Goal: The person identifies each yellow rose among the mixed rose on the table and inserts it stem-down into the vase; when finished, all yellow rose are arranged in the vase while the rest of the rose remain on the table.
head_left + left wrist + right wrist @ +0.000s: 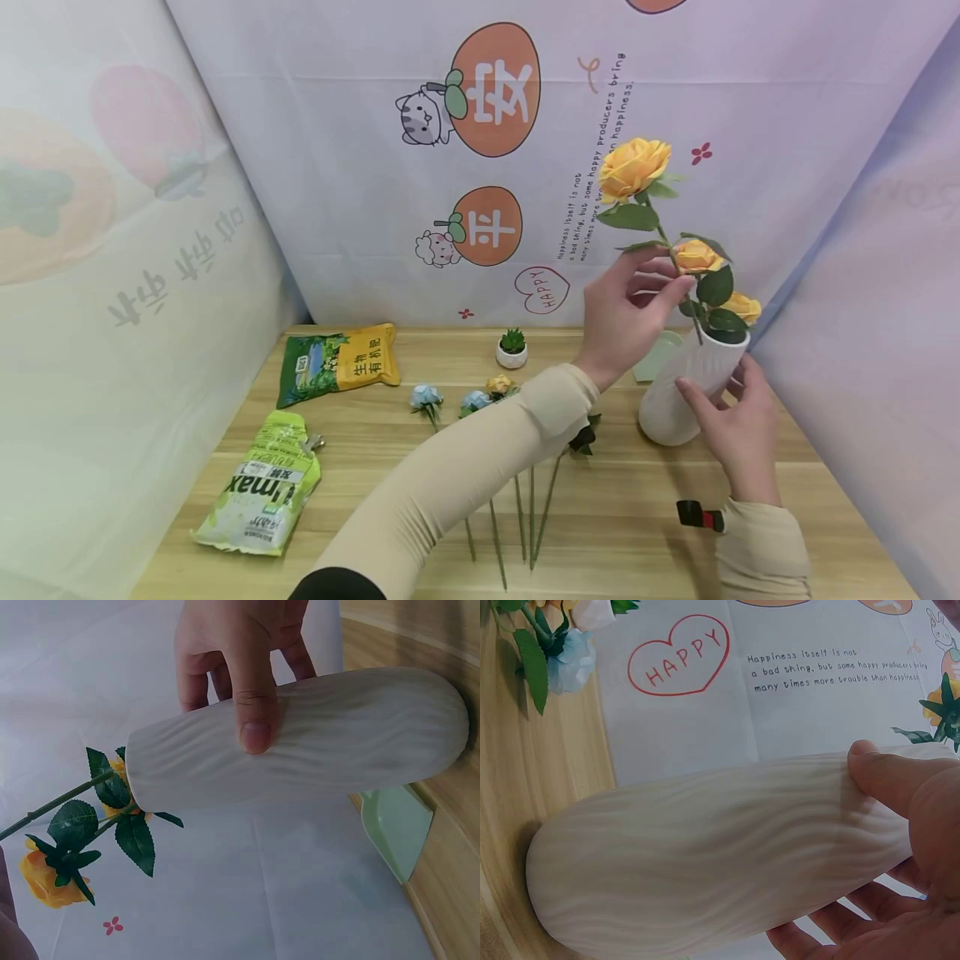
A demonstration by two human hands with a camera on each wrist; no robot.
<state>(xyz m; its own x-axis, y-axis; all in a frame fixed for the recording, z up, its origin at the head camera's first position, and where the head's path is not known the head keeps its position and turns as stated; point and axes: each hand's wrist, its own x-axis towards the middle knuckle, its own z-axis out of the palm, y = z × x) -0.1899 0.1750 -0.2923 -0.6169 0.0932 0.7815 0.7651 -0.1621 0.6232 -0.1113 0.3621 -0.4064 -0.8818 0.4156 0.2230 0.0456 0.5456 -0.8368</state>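
two bags lie on the wooden table (645,533) toward 9 o'clock: a light green one (262,492) with letters "max" readable, and a green and yellow one (337,362) with chinese characters. on the backdrop cloth (337,167) stands a red heart with "happy" (542,290) and the line "happiness itself is not a bad thing".

the white ribbed vase (686,387) stands tilted near the table's edge at 3 o'clock, close to the cloth wall, with little room on that side; toward 6 o'clock there is free wood.

the right hand (738,433) is wrapped around the vase. the left hand (626,317) pinches the stem of a yellow rose (633,167), which goes into the vase mouth beside two smaller yellow blooms (697,256). more flowers (465,404) lie at the middle.
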